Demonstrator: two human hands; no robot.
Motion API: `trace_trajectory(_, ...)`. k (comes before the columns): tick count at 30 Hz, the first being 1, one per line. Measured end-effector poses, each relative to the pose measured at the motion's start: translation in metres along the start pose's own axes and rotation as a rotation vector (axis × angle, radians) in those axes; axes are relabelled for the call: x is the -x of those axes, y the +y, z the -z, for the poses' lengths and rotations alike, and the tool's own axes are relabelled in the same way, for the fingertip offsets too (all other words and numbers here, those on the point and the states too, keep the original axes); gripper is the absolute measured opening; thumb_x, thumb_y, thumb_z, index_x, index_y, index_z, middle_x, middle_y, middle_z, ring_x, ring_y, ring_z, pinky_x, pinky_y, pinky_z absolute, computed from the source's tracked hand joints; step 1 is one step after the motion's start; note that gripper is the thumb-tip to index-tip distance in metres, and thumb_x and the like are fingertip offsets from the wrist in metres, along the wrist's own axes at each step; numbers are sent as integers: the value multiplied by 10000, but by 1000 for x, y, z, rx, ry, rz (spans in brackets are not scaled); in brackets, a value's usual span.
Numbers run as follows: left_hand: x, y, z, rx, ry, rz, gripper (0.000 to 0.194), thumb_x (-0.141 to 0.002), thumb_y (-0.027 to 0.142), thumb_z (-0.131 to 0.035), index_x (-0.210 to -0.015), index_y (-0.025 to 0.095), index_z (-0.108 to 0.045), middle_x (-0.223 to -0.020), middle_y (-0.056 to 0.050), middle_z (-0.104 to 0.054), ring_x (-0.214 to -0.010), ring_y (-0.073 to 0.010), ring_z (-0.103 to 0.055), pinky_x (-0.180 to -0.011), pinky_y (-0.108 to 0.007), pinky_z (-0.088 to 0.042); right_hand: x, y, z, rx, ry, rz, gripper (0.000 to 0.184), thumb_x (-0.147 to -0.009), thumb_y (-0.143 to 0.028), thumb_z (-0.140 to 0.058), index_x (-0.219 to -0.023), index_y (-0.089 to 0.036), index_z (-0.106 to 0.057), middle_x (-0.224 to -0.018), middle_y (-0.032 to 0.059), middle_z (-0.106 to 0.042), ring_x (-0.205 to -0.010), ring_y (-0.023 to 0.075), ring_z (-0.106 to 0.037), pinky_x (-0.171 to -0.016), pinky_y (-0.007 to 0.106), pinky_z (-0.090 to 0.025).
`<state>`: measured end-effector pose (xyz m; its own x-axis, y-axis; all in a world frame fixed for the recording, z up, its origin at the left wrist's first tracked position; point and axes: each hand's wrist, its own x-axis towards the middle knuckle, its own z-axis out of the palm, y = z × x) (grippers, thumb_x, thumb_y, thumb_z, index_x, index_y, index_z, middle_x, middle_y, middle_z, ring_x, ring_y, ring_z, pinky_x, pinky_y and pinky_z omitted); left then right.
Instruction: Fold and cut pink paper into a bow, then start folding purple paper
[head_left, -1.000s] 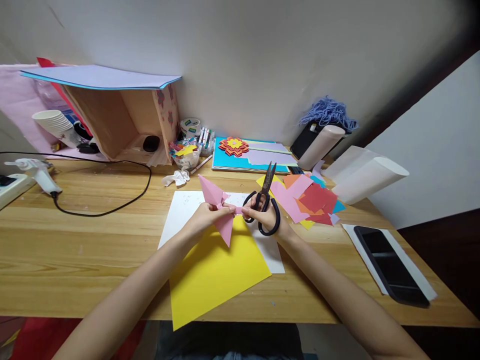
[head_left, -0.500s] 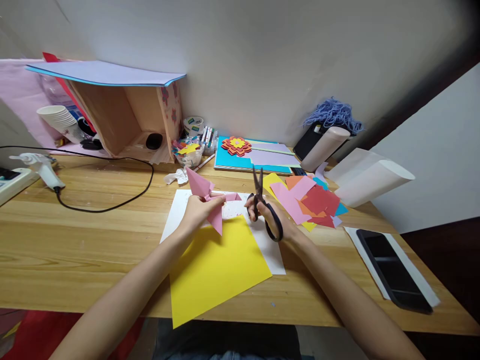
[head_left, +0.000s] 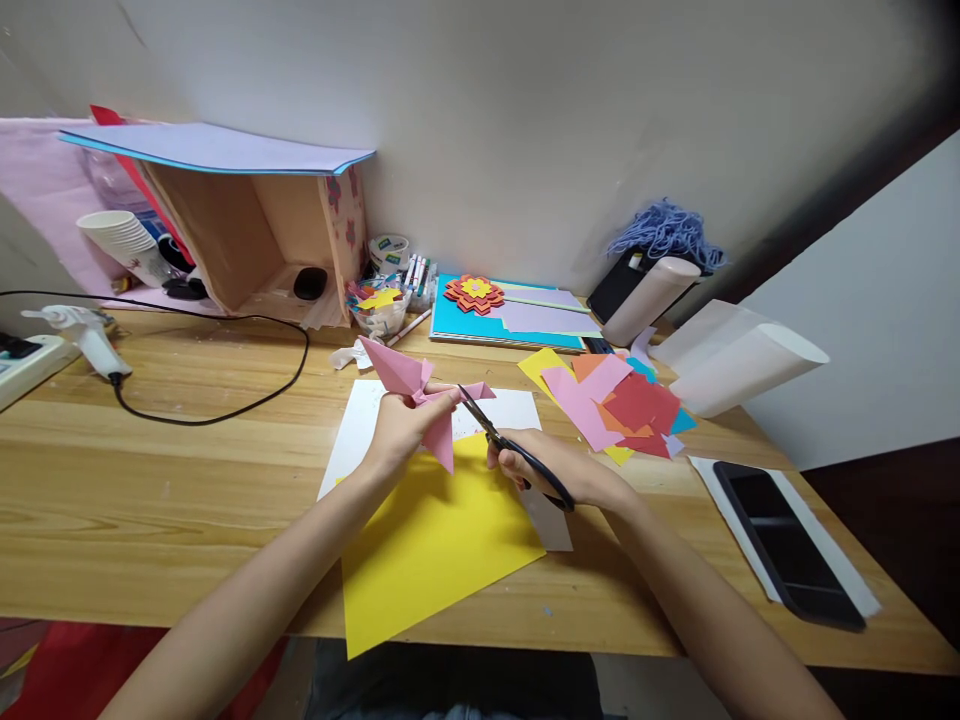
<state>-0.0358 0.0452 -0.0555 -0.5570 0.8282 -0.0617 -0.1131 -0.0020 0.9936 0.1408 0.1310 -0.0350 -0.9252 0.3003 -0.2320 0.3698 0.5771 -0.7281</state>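
At the near edge, a red item [head_left: 82, 670] showed below the left part of a pale wooden table [head_left: 187, 530], whose grain ran lengthwise. A yellow sheet [head_left: 435, 560] lay near the middle, one corner jutting past the table's near edge, and overlapped a white sheet [head_left: 352, 420] on its far side. Above these papers the left hand [head_left: 401, 425] pinched a folded pink paper [head_left: 394, 370] between thumb and fingers, its points spreading far and near and a narrow strip reaching right. The right hand [head_left: 536, 460] was curled around black-handled scissors [head_left: 540, 472], their blades at the strip just beside the left thumb; whether they touched it, one cannot tell. To the right lay a dark phone [head_left: 787, 540] on a white slip, and, farther off, a heap of coloured scraps [head_left: 641, 400] beside a white roll [head_left: 750, 370]. A glue gun [head_left: 90, 345] rested at the left, its black cord looping over the wood. Farther back stood an open-fronted box [head_left: 277, 225], a turquoise board [head_left: 461, 322] bearing a layered paper flower [head_left: 474, 292], and blue yarn [head_left: 667, 232] at the right, before a plain grey wall [head_left: 480, 110].
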Motion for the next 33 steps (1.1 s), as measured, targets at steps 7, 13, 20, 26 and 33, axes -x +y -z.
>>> trace_trajectory(7, 1, 1, -1, 7, -25, 23, 286, -583, 349, -736, -742, 114, -704, -744, -81, -682, -722, -181, -599, -650, -245, -436, -1, 3, -5, -52, 5, 31, 632, -791, -710, -143, -806, -165, -462, -657, 4, -445, -572, 129, -418, -532, 263, -362)
trace_trajectory(13, 1, 0, 1, 28, -49, 20, 281, -583, 343, -740, -750, 119, -705, -781, -85, -684, -729, -180, -602, -667, -253, -447, 0, 9, -8, -93, 2, 74, 609, -820, -672, -136, -805, -157, -461, -638, -3, -437, -549, 121, -415, -521, 259, -360)
trace_trajectory(20, 1, 0, 0, 30, -47, 27, 278, -582, 344, -739, -745, 121, -704, -754, -82, -683, -714, -182, -605, -673, -263, -456, -2, 10, -9, -126, 6, 75, 634, -805, -690, -162, -838, -147, -488, -630, -7, -421, -535, 117, -409, -504, 252, -357)
trace_trajectory(26, -1, -1, 1, 22, -48, 1, 258, -598, 343, -723, -734, 125, -705, -800, -92, -689, -749, -195, -608, -698, -274, -454, -4, 10, -12, -126, 32, 66, 625, -790, -707, -161, -769, -158, -460, -619, -15, -397, -526, 108, -394, -493, 242, -345)
trace_trajectory(33, -1, 1, 1, 32, -12, 61, 274, -556, 351, -745, -717, 132, -712, -749, -83, -692, -696, -181, -609, -662, -257, -455, -8, 6, -14, -62, 98, 14, 606, -729, -758, -247, -715, -174, -406, -610, -19, -416, -518, 103, -387, -466, 226, -307)
